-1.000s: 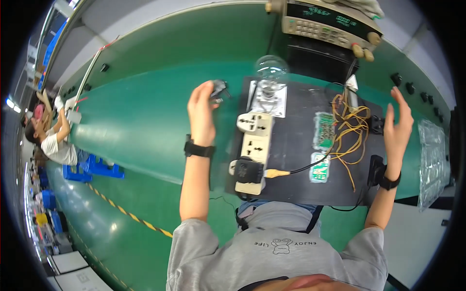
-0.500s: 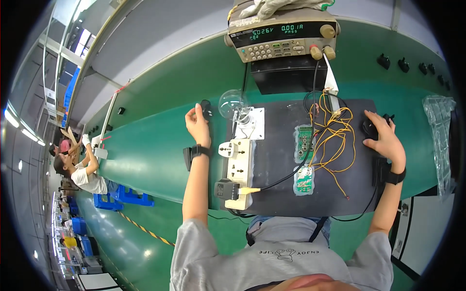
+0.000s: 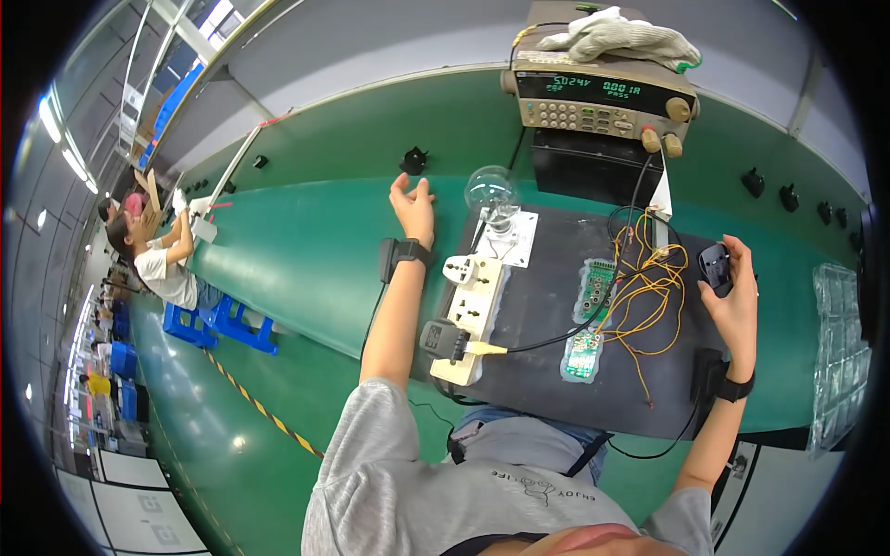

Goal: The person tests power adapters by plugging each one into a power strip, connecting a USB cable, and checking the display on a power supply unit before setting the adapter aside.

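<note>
My left hand (image 3: 413, 211) is at the back of the bench, fingers apart and holding nothing. Just beyond its fingertips sits a small black adapter (image 3: 414, 161). On the right, the thumb and fingers of my right hand (image 3: 738, 301) are around a second black adapter (image 3: 713, 266), at the edge of the dark mat (image 3: 538, 389). A clear bulb (image 3: 491, 189) stands in a holder on a white plate (image 3: 521, 245). Near it, a cream power strip (image 3: 475, 308) carries a dark plugged-in charger (image 3: 441, 339). Two green circuit boards (image 3: 594, 292) lie mid-mat beside tangled orange wires (image 3: 663, 296).
An electronic test instrument (image 3: 603, 100) with a lit display stands behind the mat on a black box (image 3: 593, 167), a white glove (image 3: 621, 39) on top. Several black adapters (image 3: 788, 196) line the back right. Clear plastic trays (image 3: 839, 361) lie far right. A co-worker (image 3: 162, 259) sits at left.
My left hand has let go of its black adapter, which now sits at the back of the bench. My right hand now grips the right adapter, tilted. The whole view has shifted.
</note>
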